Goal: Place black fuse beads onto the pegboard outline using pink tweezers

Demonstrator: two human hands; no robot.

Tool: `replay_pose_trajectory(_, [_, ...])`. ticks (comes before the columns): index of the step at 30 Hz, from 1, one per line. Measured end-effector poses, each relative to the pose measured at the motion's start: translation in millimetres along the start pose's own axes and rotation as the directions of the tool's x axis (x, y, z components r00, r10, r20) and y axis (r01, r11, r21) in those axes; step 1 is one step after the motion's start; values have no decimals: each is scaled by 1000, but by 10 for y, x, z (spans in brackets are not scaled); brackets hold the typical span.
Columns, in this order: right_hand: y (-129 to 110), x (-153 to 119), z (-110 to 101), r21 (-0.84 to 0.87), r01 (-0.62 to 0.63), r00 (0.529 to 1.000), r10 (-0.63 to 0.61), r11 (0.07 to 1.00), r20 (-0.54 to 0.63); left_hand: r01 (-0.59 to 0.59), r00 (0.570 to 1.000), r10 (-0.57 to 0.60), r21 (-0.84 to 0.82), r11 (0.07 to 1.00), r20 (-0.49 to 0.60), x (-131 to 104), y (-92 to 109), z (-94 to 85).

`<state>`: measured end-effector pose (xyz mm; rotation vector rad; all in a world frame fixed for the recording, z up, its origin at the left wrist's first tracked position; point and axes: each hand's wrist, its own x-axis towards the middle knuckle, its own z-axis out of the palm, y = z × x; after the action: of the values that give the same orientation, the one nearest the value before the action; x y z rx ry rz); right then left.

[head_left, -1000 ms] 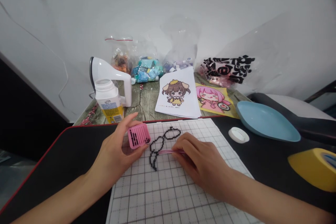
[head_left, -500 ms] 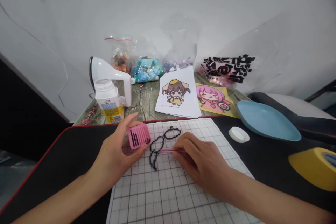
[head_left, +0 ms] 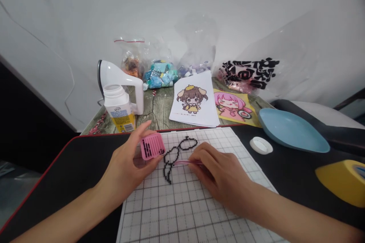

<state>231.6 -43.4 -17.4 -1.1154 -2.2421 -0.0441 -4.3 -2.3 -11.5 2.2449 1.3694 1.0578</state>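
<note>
Between thumb and fingers, my left hand (head_left: pixel 129 159) holds a small pink ridged tray (head_left: pixel 154 146) tilted toward me. Black beads lie in rows in its grooves, with a few more in its lower right corner. My right hand (head_left: pixel 215 169) pinches pink tweezers (head_left: pixel 182 162), whose tips point left and reach the black bead outline (head_left: pixel 172 155). Whether a bead sits between the tips is too small to tell. The outline stands on a white gridded pegboard (head_left: pixel 182 212), with loops and a curved tail near its upper left part.
Behind the board are a printed character sheet (head_left: pixel 194 117), a yellow-backed picture (head_left: pixel 253 119), an open white bottle (head_left: pixel 118 102) and a white handled device (head_left: pixel 121 76). Bags of colored packets (head_left: pixel 161 74) lean by the wall. On the right are a white cap (head_left: pixel 261 145), blue tray (head_left: pixel 293 129) and yellow tape roll (head_left: pixel 339 180).
The view has shifted very slightly. Both hands keep nearly the same pose, the tweezer tips still by the bead outline.
</note>
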Motion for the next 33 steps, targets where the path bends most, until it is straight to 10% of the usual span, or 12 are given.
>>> replay_pose_trajectory(33, [-7,3,-7,-2,2,995,-2,1000,-97,-60,998,60,35,998,-6,1,39,-11])
